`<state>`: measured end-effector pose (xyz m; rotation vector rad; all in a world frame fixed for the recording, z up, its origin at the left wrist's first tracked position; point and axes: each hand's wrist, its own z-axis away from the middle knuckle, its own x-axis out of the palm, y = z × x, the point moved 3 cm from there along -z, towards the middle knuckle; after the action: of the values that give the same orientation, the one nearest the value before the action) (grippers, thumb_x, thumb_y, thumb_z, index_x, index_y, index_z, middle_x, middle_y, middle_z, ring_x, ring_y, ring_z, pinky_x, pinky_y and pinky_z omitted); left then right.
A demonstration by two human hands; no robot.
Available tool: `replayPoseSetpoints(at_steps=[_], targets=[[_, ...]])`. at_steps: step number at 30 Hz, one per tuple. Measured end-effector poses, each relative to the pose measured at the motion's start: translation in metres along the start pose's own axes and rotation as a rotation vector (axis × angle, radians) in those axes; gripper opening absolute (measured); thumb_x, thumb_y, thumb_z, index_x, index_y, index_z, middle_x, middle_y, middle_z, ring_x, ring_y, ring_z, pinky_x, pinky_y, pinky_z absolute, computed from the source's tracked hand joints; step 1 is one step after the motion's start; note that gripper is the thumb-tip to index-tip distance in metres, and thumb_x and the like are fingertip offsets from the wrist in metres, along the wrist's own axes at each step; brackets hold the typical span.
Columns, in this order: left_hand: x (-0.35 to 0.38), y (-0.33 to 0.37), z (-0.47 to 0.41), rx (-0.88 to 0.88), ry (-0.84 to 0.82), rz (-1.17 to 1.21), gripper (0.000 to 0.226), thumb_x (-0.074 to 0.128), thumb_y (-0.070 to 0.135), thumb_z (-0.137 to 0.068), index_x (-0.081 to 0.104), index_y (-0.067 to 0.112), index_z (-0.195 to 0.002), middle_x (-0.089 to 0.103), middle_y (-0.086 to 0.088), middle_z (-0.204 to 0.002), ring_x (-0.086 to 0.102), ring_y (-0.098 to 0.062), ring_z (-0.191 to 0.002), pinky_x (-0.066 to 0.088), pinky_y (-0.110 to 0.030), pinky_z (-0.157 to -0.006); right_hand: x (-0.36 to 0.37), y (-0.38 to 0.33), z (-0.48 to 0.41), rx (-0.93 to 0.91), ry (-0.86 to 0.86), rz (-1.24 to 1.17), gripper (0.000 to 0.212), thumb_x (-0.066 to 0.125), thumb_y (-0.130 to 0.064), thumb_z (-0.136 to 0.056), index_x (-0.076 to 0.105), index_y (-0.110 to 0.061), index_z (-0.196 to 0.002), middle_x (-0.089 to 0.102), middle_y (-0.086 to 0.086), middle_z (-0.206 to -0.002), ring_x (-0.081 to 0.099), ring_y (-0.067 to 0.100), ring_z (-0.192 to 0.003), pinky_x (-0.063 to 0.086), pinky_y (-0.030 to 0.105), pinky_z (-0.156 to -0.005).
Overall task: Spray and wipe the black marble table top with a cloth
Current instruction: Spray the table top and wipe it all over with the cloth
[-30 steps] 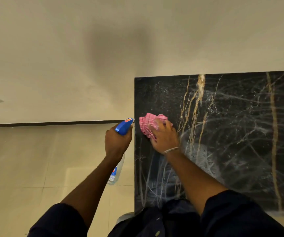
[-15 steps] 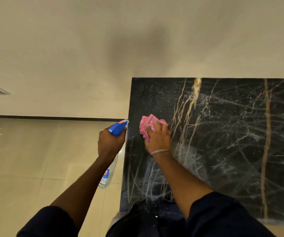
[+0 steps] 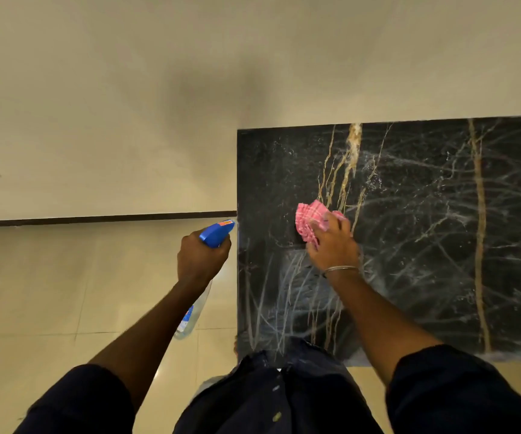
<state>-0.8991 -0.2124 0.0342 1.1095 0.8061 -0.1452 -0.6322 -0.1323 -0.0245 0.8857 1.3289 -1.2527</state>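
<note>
The black marble table top (image 3: 425,233) with gold and white veins fills the right half of the view; wet smears streak its near left part. My right hand (image 3: 331,242) presses a bunched pink checked cloth (image 3: 311,219) onto the marble near the left edge, fingers curled over it. My left hand (image 3: 201,256) grips a clear spray bottle (image 3: 193,311) by its blue trigger head (image 3: 217,233), held just off the table's left edge, nozzle pointing toward the marble.
A beige wall (image 3: 127,104) stands behind the table, with a dark skirting strip (image 3: 96,219) at its foot. Glossy beige floor tiles (image 3: 49,292) lie to the left. My dark clothing (image 3: 284,396) is against the table's near edge.
My right hand has slid the pink cloth to the right and a little farther across the marble, away from the left edge. The left hand keeps the bottle beside the table.
</note>
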Motion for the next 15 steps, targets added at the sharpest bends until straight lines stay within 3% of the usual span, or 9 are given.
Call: replayPoseSetpoints(at_steps=[5,9,15], targets=[[-0.006,0.0,0.002,0.045,-0.056,-0.004,0.019,0.071,0.032,-0.086,0.059,0.017,-0.088,0.052,0.005,-0.06,0.051,-0.012,-0.054,0.042,-0.019,-0.055,0.007,-0.028,0.006,0.172,0.068,0.029,0.045,0.064,-0.039,-0.081,0.059,-0.024,-0.123,0.045,0.01,-0.135,0.037,0.035,-0.126,0.05,0.047,-0.085],[-0.01,-0.005,0.005,0.032,-0.053,0.029,0.021,0.071,0.032,-0.086,0.061,0.013,-0.089,0.05,0.005,-0.058,0.048,-0.012,-0.05,0.039,-0.019,-0.055,0.023,-0.093,0.014,0.006,0.033,0.055,0.045,0.061,-0.041,-0.082,0.056,-0.025,-0.123,0.046,0.011,-0.136,0.04,0.035,-0.122,0.049,0.042,-0.085],[-0.014,-0.007,0.016,0.058,-0.04,0.046,0.02,0.072,0.03,-0.085,0.06,0.015,-0.088,0.049,0.008,-0.057,0.047,-0.01,-0.049,0.037,-0.019,-0.053,0.037,-0.131,0.033,-0.21,-0.034,-0.018,0.047,0.059,-0.041,-0.085,0.052,-0.03,-0.131,0.042,0.011,-0.144,0.038,0.035,-0.131,0.042,0.051,-0.102]])
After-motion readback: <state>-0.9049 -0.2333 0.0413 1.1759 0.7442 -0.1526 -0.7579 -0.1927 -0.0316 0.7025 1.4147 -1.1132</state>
